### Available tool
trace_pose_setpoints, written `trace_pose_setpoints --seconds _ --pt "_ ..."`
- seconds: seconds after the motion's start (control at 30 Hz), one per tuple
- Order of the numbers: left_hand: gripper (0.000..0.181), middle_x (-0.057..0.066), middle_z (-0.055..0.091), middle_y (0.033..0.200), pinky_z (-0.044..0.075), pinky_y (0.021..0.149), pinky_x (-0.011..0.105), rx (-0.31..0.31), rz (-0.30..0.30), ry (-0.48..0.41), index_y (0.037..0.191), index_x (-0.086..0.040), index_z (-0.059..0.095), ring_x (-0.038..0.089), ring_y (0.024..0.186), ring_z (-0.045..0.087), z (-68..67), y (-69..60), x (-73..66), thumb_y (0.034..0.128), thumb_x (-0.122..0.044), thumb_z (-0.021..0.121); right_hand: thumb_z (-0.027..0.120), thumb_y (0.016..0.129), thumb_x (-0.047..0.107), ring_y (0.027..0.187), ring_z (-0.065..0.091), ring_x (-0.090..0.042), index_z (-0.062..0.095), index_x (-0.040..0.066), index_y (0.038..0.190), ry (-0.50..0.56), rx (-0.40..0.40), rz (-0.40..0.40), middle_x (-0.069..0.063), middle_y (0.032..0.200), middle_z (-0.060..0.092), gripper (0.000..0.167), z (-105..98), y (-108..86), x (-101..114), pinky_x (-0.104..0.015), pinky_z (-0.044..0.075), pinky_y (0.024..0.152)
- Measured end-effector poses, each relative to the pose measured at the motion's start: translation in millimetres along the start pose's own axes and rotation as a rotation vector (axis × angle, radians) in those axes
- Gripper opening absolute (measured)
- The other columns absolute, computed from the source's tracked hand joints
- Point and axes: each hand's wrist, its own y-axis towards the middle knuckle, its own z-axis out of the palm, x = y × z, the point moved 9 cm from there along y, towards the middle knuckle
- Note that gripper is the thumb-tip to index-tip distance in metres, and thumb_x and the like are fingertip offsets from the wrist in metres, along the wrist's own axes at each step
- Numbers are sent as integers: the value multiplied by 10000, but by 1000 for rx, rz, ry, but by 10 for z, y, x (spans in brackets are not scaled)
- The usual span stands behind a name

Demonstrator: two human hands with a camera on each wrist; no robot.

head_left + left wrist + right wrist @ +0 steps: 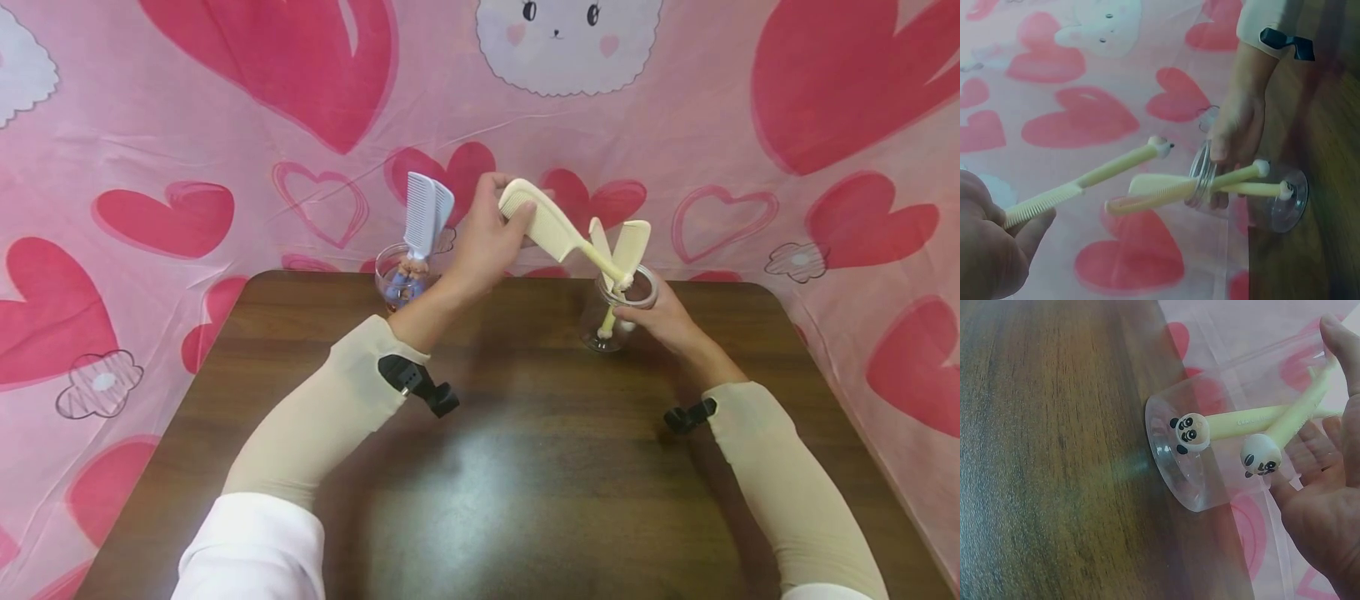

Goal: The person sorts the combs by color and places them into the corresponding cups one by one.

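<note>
My left hand [487, 237] pinches a pale yellow comb [546, 218] by its toothed end. The comb's handle slants down to the right, and its knob end is above the mouth of a clear jar [1159, 450]. Around the jar's upper part, my right hand [667, 318] grips with thumb and fingers. Two more yellow combs [632, 243] stand in that jar, toothed ends up. Their handles end in panda-head knobs [1192, 432], seen through the jar wall in the right wrist view. In the left wrist view the held comb [1116, 165] is apart from the jar.
At the table's back left stands a second clear container [380, 271] with light blue combs [422, 212] in it, partly behind my left forearm. The brown wooden table [480, 467] reaches to a pink heart-print cloth [315, 142] behind.
</note>
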Motion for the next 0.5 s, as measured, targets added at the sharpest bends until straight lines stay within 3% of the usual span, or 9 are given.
trace_pose_setpoints --seconds 0.2,0.5 --pt "275 292 611 1309 612 850 376 23 23 0 1282 68 331 371 1122 668 157 21 38 1031 78 442 672 846 -174 1082 575 -116 477 127 1359 -16 -7 17 36 1182 594 626 13 -10 3 -155 480 922" --pt "299 229 631 1309 589 858 262 43 57 204 1299 61 350 298 1102 667 297 4 179 1025 57 472 657 856 -180 1089 595 -90 475 133 1359 27 5 4 32 1197 607 619 26 -19 13 -162 487 934"
